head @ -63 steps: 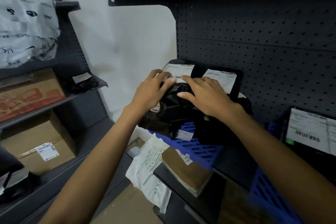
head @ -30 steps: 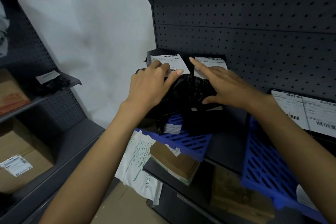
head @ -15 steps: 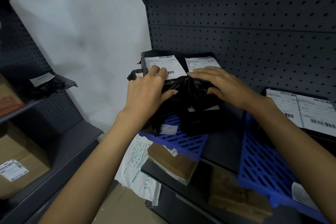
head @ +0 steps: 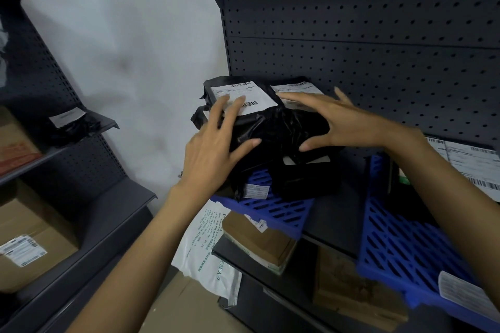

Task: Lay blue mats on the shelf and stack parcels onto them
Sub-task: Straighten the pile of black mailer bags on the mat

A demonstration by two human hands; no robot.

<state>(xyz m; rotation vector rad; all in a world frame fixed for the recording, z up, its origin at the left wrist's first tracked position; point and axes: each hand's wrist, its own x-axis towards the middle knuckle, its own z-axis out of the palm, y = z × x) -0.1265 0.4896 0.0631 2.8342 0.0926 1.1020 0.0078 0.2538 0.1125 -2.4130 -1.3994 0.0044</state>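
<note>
Head view: black parcels (head: 278, 130) are sitting stacked on the blue mat (head: 273, 208) at the shelf (head: 335, 213)'s left end, against the pegboard (head: 351, 62). The poly bags are looking soft, light, slippery, prob. not fragile, so best cupping both sides. L hand (head: 213, 149) is lying on the top bag's left w/ fingers spread. R hand (head: 343, 121) is hovering at its right, fingers splayed, gripping nothing.

Dim light is falling mostly on the wall (head: 130, 48), while the shelf (head: 338, 213) is sinking into shadow. The lens is bending lines at the edges. The left hand (head: 213, 154) and right hand (head: 349, 124) are blurring slightly; the label (head: 243, 97) is glaring white.
</note>
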